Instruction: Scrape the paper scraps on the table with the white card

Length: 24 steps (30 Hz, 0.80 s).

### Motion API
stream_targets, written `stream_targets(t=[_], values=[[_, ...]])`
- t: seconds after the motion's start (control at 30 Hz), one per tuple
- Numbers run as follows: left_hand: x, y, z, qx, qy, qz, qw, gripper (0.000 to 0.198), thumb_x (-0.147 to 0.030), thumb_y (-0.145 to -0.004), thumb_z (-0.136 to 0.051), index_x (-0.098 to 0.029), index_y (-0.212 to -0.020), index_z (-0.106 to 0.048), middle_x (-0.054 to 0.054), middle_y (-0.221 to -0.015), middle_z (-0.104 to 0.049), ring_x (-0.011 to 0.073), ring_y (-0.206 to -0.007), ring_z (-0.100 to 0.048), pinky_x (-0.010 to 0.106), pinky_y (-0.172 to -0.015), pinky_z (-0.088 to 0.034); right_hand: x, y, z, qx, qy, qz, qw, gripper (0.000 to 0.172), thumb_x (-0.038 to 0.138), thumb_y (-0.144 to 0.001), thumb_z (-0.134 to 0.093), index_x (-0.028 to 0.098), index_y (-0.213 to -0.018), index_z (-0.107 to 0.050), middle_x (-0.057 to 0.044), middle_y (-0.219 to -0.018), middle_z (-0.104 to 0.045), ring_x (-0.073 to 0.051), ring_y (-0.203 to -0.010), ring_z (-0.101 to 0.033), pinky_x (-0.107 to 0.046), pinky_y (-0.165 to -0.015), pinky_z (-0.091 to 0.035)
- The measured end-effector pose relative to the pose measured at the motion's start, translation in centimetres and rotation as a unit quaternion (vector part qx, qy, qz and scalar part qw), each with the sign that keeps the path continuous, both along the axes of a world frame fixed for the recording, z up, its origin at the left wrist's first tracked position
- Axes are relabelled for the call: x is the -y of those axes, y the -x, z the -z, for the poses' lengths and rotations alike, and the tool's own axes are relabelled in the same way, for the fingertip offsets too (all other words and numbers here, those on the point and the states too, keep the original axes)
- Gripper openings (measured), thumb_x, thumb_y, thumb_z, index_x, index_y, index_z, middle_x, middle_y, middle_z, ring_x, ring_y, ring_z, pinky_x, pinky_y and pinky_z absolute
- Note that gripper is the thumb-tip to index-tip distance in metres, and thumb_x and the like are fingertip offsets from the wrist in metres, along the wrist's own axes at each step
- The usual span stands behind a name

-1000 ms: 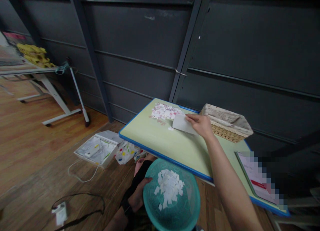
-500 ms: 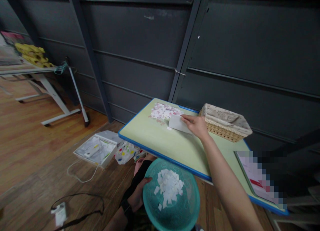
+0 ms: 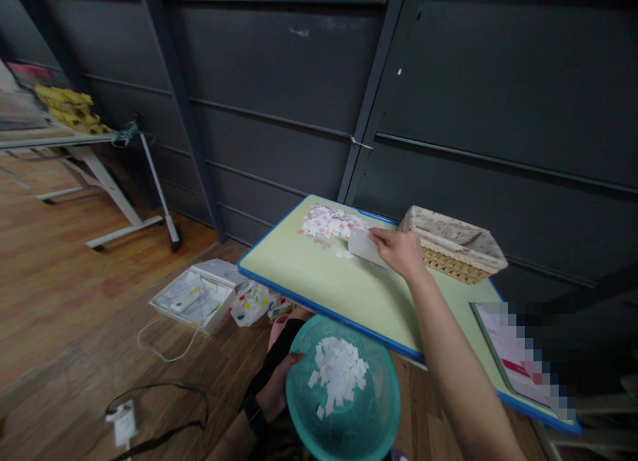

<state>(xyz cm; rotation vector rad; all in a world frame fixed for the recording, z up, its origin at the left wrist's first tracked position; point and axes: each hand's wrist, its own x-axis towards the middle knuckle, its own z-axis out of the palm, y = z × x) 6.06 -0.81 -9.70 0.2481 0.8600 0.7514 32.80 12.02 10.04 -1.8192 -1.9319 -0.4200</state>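
My left hand (image 3: 279, 384) grips the left rim of a green plastic basket (image 3: 383, 394), thumb over the edge. A loose heap of white paper pieces (image 3: 339, 371) lies inside it. Over the table my right hand (image 3: 401, 250) pinches a thin white card (image 3: 363, 244), held at a slant. Just beyond the card's left edge spreads a pile of white and pinkish paper scraps (image 3: 329, 220). A few small scraps (image 3: 343, 254) lie by the card's lower left corner.
The pale green tabletop (image 3: 299, 268) has a blue edge. A cloth-lined wicker basket (image 3: 456, 265) stands behind my right hand, and a flat tablet-like item (image 3: 513, 355) lies at right. On the floor are an open white box (image 3: 194, 298) and a cable with a white adapter (image 3: 122, 422).
My right hand has drawn the card slightly right, away from the scraps, and small pieces now show beside it. My left hand stays on the green basket.
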Motion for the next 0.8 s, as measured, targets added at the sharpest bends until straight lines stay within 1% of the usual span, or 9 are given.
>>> stream_targets(t=[0.07, 0.13, 0.33, 0.47, 0.63, 0.7, 0.8], values=[[-0.03, -0.03, 0.05, -0.001, 0.000, -0.001, 1.000, 0.048, -0.024, -0.073, -0.068, -0.008, -0.117, -0.058, 0.015, -0.094, -0.077, 0.0290, -0.086, -0.071, 0.042, -0.083, -0.053, -0.01, -0.12, -0.03, 0.004, -0.001, 0.007, 1.000, 0.030, 0.032, -0.086, -0.051, 0.026, -0.105, -0.073, -0.005, -0.094, -0.074, -0.024, -0.086, -0.070, -0.032, -0.077, -0.052], [-0.07, -0.08, 0.14, -0.001, 0.000, -0.003, 1.000, 0.048, -0.025, -0.073, -0.068, -0.009, -0.116, -0.058, 0.015, -0.094, -0.077, 0.0293, -0.087, -0.071, 0.042, -0.083, -0.053, -0.09, -0.22, 0.01, -0.012, -0.003, -0.002, 1.000, 0.029, 0.032, -0.086, -0.052, 0.026, -0.104, -0.073, -0.005, -0.095, -0.074, -0.024, -0.088, -0.070, -0.032, -0.078, -0.052], [-0.11, -0.17, 0.40, 0.002, -0.004, -0.004, 1.000, 0.048, -0.026, -0.071, -0.069, -0.008, -0.114, -0.059, 0.015, -0.089, -0.077, 0.0297, -0.083, -0.072, 0.044, -0.081, -0.053, -0.26, -0.20, 0.21, -0.088, 0.008, -0.086, 0.992, 0.026, 0.032, -0.086, -0.053, 0.026, -0.101, -0.074, -0.003, -0.102, -0.072, -0.023, -0.093, -0.069, -0.031, -0.082, -0.052], [-0.06, -0.09, 0.61, 0.004, -0.007, -0.006, 1.000, 0.047, -0.027, -0.071, -0.070, -0.009, -0.114, -0.059, 0.014, -0.088, -0.077, 0.0290, -0.081, -0.072, 0.043, -0.080, -0.053, -0.16, 0.02, 0.18, -0.071, -0.001, -0.058, 0.996, 0.027, 0.032, -0.086, -0.052, 0.028, -0.103, -0.073, -0.002, -0.100, -0.073, -0.023, -0.092, -0.069, -0.033, -0.083, -0.052], [-0.18, -0.10, 0.93, -0.001, -0.006, -0.008, 1.000, 0.044, -0.026, -0.071, -0.069, -0.010, -0.111, -0.060, 0.012, -0.084, -0.077, 0.0269, -0.077, -0.072, 0.041, -0.079, -0.053, -0.21, 0.42, 0.36, -0.052, 0.005, -0.048, 0.998, 0.028, 0.033, -0.087, -0.052, 0.028, -0.104, -0.073, -0.003, -0.101, -0.072, -0.024, -0.090, -0.070, -0.034, -0.080, -0.053], [-0.24, -0.13, 0.95, -0.002, -0.004, -0.005, 1.000, 0.042, -0.025, -0.072, -0.068, -0.009, -0.110, -0.060, 0.012, -0.082, -0.077, 0.0257, -0.074, -0.071, 0.040, -0.078, -0.053, -0.27, 0.46, 0.40, -0.064, -0.002, -0.046, 0.997, 0.028, 0.034, -0.087, -0.051, 0.027, -0.103, -0.073, -0.003, -0.101, -0.072, -0.024, -0.090, -0.070, -0.034, -0.079, -0.053], [-0.23, -0.13, 0.77, -0.002, -0.002, 0.001, 1.000, 0.039, -0.026, -0.075, -0.066, -0.008, -0.109, -0.060, 0.011, -0.080, -0.077, 0.0229, -0.066, -0.070, 0.038, -0.074, -0.053, -0.23, 0.25, 0.24, -0.115, -0.018, -0.071, 0.991, 0.028, 0.036, -0.087, -0.052, 0.026, -0.101, -0.074, -0.002, -0.101, -0.072, -0.023, -0.092, -0.069, -0.032, -0.080, -0.053]])
